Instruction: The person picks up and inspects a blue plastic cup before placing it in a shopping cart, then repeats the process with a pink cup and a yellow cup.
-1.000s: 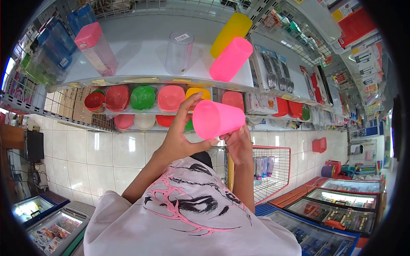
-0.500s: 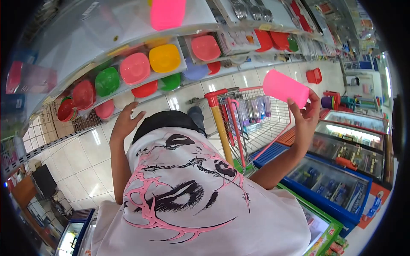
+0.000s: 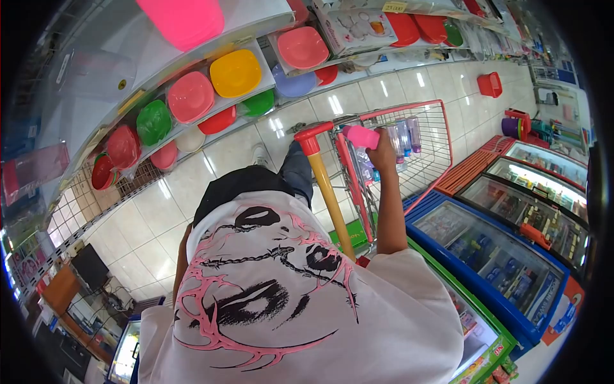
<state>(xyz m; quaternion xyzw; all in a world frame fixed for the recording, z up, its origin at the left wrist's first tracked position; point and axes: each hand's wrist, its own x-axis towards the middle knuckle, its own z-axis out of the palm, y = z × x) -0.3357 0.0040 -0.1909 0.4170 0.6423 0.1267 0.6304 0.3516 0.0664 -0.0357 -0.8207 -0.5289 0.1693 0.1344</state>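
Note:
My right hand (image 3: 384, 152) is closed around a bright pink plastic cup (image 3: 362, 136), which is tilted on its side. Hand and cup are over the shopping cart (image 3: 446, 137), whose rim is red. Several clear bottles (image 3: 404, 139) with blue and purple parts stand inside the cart, beside my right hand. Only a strip of my left forearm shows at the left edge of my white printed shirt; the left hand itself is hidden behind my body.
Shelves on the left bear bowls, including a yellow bowl (image 3: 235, 73) and a green bowl (image 3: 154, 122). Large pink plastic ware (image 3: 184, 22) is at the top. Glass-topped freezers (image 3: 492, 256) line the right side. A red basket (image 3: 490, 84) stands on the tiled floor.
My right hand has carried the pink cup down and leftward, from above the cart's far side to over its interior. My left hand has drawn back out of sight.

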